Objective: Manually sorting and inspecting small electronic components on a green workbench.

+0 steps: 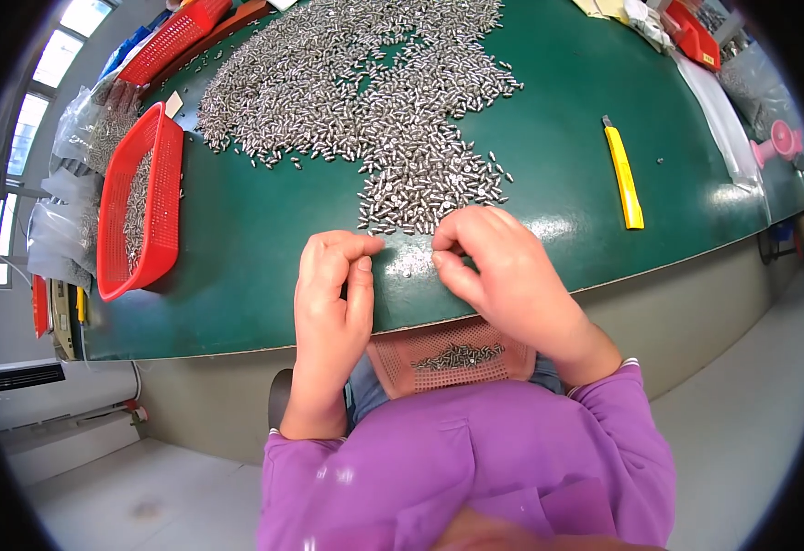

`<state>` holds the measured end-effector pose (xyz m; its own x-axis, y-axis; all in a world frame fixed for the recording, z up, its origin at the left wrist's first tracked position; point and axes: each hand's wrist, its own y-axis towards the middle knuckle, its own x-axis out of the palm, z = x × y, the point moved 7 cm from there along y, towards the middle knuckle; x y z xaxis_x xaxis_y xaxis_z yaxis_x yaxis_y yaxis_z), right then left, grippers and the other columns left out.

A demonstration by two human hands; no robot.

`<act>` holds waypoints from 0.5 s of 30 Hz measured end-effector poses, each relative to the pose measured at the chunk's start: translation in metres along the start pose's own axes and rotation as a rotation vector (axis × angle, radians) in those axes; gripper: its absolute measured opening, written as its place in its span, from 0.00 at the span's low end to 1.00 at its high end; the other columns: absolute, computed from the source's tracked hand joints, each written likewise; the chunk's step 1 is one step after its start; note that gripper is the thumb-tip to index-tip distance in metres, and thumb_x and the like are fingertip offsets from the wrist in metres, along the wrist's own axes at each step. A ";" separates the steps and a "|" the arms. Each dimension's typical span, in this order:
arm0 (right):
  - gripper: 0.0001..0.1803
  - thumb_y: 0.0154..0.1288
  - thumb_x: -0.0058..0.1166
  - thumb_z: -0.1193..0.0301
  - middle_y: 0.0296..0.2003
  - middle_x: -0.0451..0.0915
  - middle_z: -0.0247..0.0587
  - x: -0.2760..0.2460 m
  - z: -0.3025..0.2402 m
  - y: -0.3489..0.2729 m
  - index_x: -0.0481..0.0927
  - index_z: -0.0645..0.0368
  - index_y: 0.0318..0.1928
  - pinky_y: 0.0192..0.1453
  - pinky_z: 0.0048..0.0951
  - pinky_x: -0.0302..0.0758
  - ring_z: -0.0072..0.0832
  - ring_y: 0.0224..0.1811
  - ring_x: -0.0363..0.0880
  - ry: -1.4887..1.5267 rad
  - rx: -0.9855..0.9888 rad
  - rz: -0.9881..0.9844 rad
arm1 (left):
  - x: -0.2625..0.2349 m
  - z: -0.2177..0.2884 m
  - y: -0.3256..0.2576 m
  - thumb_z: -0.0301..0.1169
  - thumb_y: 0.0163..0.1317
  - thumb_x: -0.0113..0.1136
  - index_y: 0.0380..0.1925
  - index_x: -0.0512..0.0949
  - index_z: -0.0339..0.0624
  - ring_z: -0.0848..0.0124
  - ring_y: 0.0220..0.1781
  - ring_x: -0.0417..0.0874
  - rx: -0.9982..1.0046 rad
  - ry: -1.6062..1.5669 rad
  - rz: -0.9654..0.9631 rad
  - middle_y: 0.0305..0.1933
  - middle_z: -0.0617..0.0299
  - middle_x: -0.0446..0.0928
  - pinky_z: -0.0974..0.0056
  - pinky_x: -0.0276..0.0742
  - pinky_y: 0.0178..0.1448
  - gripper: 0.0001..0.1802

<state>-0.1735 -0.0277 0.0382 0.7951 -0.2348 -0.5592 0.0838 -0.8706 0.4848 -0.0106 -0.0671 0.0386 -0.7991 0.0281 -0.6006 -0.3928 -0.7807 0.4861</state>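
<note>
A large heap of small silvery metal pieces covers the green table. My left hand rests at the table's near edge, fingers curled, thumb and forefinger pinched by the heap's lower tip. My right hand is beside it, fingertips pressed together at the same edge of the heap; whether a piece sits between them is hidden. Below the table edge, on my lap, a pink perforated tray holds a small row of the metal pieces.
A red mesh basket with more metal pieces stands at the left. A yellow utility knife lies at the right. Clear bags of parts hang off the left edge; another red basket sits far back.
</note>
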 end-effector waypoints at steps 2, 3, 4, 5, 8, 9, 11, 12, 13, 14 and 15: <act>0.08 0.59 0.61 0.77 0.34 0.78 0.43 -0.007 0.006 0.000 0.74 0.59 0.37 0.44 0.43 0.74 0.44 0.40 0.77 0.052 0.120 -0.025 | -0.002 -0.004 -0.002 0.16 0.63 0.58 0.39 0.79 0.37 0.67 0.39 0.79 -0.009 -0.009 0.016 0.41 0.55 0.77 0.66 0.76 0.38 0.07; 0.08 0.59 0.61 0.77 0.34 0.78 0.42 -0.011 0.006 -0.001 0.76 0.59 0.38 0.44 0.43 0.75 0.44 0.40 0.78 0.015 0.128 -0.007 | -0.003 -0.005 -0.003 0.15 0.63 0.59 0.38 0.80 0.37 0.68 0.39 0.80 -0.016 -0.020 0.029 0.42 0.55 0.78 0.68 0.77 0.38 0.07; 0.08 0.59 0.61 0.77 0.34 0.78 0.42 -0.013 0.006 -0.003 0.76 0.59 0.38 0.44 0.43 0.75 0.44 0.40 0.78 0.014 0.128 -0.007 | -0.003 -0.004 -0.005 0.15 0.63 0.59 0.38 0.80 0.37 0.68 0.39 0.80 -0.017 -0.021 0.029 0.42 0.55 0.78 0.68 0.77 0.38 0.07; 0.08 0.59 0.61 0.77 0.34 0.78 0.42 -0.016 0.004 -0.004 0.77 0.59 0.38 0.44 0.43 0.75 0.43 0.40 0.77 -0.032 0.096 -0.012 | -0.002 -0.007 -0.007 0.15 0.61 0.60 0.38 0.80 0.37 0.69 0.38 0.80 -0.093 -0.093 0.035 0.42 0.56 0.78 0.68 0.77 0.38 0.07; 0.08 0.59 0.61 0.76 0.35 0.79 0.42 -0.018 0.002 -0.007 0.79 0.58 0.39 0.44 0.42 0.75 0.43 0.40 0.77 -0.094 0.052 -0.043 | 0.000 -0.006 -0.011 0.15 0.58 0.65 0.37 0.80 0.36 0.70 0.38 0.81 -0.160 -0.165 0.008 0.40 0.57 0.80 0.68 0.79 0.38 0.08; 0.07 0.60 0.62 0.76 0.35 0.79 0.41 -0.017 0.002 -0.008 0.80 0.58 0.39 0.44 0.42 0.75 0.44 0.40 0.77 -0.105 0.037 -0.069 | 0.000 -0.004 -0.013 0.15 0.56 0.66 0.36 0.80 0.36 0.69 0.39 0.81 -0.191 -0.162 -0.006 0.39 0.58 0.81 0.66 0.79 0.39 0.09; 0.07 0.60 0.62 0.76 0.36 0.79 0.41 -0.018 0.002 -0.007 0.80 0.58 0.39 0.44 0.42 0.75 0.44 0.40 0.77 -0.120 0.049 -0.066 | -0.001 0.001 -0.015 0.15 0.55 0.67 0.35 0.80 0.37 0.67 0.39 0.82 -0.126 -0.149 -0.025 0.39 0.58 0.81 0.65 0.79 0.41 0.10; 0.07 0.60 0.62 0.75 0.36 0.80 0.41 -0.019 0.003 -0.007 0.81 0.58 0.39 0.44 0.41 0.75 0.44 0.40 0.77 -0.133 0.061 -0.062 | -0.001 0.005 -0.016 0.15 0.54 0.68 0.35 0.80 0.37 0.65 0.40 0.82 -0.062 -0.133 -0.044 0.38 0.57 0.81 0.63 0.78 0.42 0.10; 0.07 0.60 0.62 0.75 0.36 0.80 0.41 -0.018 0.003 -0.007 0.81 0.58 0.39 0.44 0.41 0.75 0.44 0.40 0.77 -0.133 0.059 -0.064 | -0.001 0.003 -0.018 0.14 0.51 0.68 0.35 0.80 0.39 0.62 0.40 0.82 -0.084 -0.151 -0.046 0.37 0.57 0.81 0.60 0.77 0.45 0.13; 0.07 0.60 0.63 0.75 0.36 0.80 0.41 -0.019 0.006 -0.008 0.81 0.58 0.39 0.44 0.42 0.75 0.44 0.40 0.77 -0.112 0.073 -0.044 | 0.000 0.002 -0.019 0.14 0.51 0.68 0.35 0.80 0.39 0.62 0.40 0.82 -0.085 -0.151 -0.044 0.37 0.57 0.81 0.60 0.77 0.45 0.13; 0.06 0.60 0.63 0.75 0.36 0.80 0.41 -0.019 0.007 -0.008 0.81 0.58 0.38 0.44 0.42 0.75 0.44 0.40 0.77 -0.091 0.088 -0.024 | 0.000 0.002 -0.019 0.15 0.51 0.68 0.37 0.81 0.39 0.62 0.40 0.82 -0.063 -0.124 -0.051 0.37 0.58 0.81 0.60 0.77 0.46 0.14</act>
<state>-0.1938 -0.0190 0.0401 0.7356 -0.2478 -0.6304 0.0462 -0.9102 0.4116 -0.0041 -0.0511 0.0301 -0.8306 0.1423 -0.5384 -0.4078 -0.8138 0.4140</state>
